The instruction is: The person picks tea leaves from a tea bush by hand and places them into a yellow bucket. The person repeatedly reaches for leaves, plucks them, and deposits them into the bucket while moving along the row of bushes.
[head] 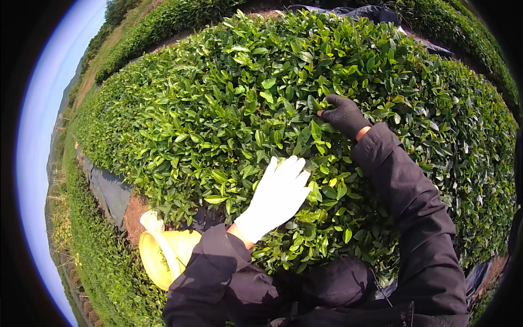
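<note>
My left hand (278, 198), in a white glove, lies over the near side of a tea bush hedge (196, 118), its fingers stretched out among the leaves. Whether a shoot is between its fingertips is hidden. Farther out and to the right, my right hand (345, 115) wears a dark, dotted glove with a bare fingertip showing. Its fingers are bent around a leafy shoot (314, 106) at the top of the bush. A yellow bucket (184, 245) hangs or stands tilted by my left forearm, with some green leaves inside.
Dark ground sheeting (108, 192) and bare reddish soil (137, 216) run along the left side. More hedge rows (98, 261) stand to the left and beyond the bush. My knees (339, 282) are close against its near edge. Crumpled dark sheeting (367, 13) lies behind it.
</note>
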A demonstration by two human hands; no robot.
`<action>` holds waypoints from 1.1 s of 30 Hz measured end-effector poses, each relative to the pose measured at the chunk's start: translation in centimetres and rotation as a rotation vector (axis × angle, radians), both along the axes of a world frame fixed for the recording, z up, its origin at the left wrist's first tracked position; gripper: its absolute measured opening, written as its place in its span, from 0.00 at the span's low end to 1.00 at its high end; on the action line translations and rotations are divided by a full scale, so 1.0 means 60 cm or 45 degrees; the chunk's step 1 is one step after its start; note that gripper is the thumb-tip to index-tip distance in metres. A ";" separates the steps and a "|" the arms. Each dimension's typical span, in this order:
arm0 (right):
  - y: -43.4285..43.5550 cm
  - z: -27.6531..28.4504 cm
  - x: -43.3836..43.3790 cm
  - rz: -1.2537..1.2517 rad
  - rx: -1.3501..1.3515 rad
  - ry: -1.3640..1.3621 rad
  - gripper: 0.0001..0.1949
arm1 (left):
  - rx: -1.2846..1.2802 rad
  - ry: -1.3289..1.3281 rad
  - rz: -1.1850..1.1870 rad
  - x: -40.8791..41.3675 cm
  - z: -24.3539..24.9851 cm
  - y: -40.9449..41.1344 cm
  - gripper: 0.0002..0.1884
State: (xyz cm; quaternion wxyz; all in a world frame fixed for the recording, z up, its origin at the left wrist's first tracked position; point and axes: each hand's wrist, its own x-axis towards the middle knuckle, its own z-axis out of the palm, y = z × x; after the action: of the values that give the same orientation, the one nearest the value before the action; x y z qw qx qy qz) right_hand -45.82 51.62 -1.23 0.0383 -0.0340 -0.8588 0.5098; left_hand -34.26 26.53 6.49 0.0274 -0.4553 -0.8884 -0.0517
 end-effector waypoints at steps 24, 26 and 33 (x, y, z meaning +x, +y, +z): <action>0.048 0.001 -0.051 -0.101 0.618 0.076 0.20 | -0.102 -0.012 -0.128 0.011 0.017 -0.010 0.15; 0.052 -0.005 -0.066 -0.063 0.770 0.119 0.18 | -0.144 -0.018 -0.159 0.009 0.022 -0.012 0.16; 0.049 0.000 -0.040 -0.265 -0.136 -0.063 0.13 | -0.074 -0.071 -0.053 0.012 0.019 -0.015 0.17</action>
State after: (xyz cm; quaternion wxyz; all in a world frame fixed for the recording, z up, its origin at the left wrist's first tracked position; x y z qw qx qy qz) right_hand -48.20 54.57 -1.20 0.0680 -0.1374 -0.8229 0.5471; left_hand -33.54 25.62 7.63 -0.0117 -0.4728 -0.8802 -0.0391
